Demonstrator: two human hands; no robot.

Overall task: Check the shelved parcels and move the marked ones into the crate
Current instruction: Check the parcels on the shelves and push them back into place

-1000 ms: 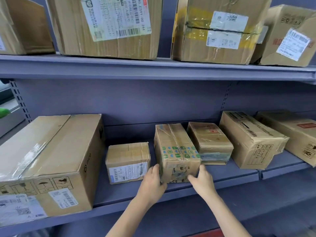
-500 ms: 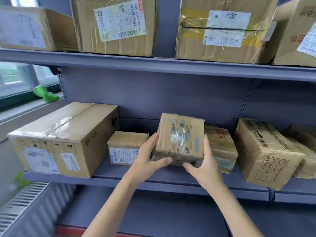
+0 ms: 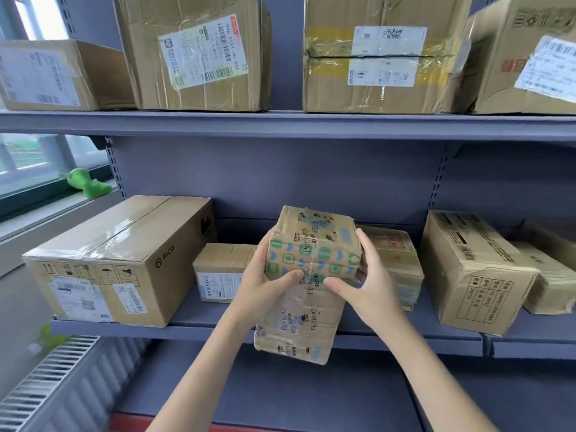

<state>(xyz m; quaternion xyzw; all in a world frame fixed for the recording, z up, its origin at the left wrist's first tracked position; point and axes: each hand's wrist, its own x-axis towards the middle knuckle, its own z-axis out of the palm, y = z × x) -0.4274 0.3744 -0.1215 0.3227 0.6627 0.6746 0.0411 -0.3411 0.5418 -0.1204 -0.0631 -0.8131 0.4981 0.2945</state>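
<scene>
I hold a small cardboard parcel (image 3: pixel 311 254) with green printed tape and "Berkeley" lettering in front of the middle shelf (image 3: pixel 218 327), lifted off it and tipped toward me. My left hand (image 3: pixel 265 282) grips its left side with the thumb across the front. My right hand (image 3: pixel 363 282) grips the right side, thumb on the front too. Other parcels sit on the shelf: a small one with a white label (image 3: pixel 219 272) to the left and a taped one (image 3: pixel 396 263) behind my right hand. No crate is in view.
A big PICO box (image 3: pixel 124 260) fills the shelf's left end, and two brown boxes (image 3: pixel 477 275) lie at the right. The upper shelf (image 3: pixel 280 123) carries several labelled boxes. A radiator (image 3: pixel 46 385) and a window sill with a green toy (image 3: pixel 87 185) are at the left.
Both hands took the parcel from the shelf, lifted it and turned it, so its long printed side now faces me.
</scene>
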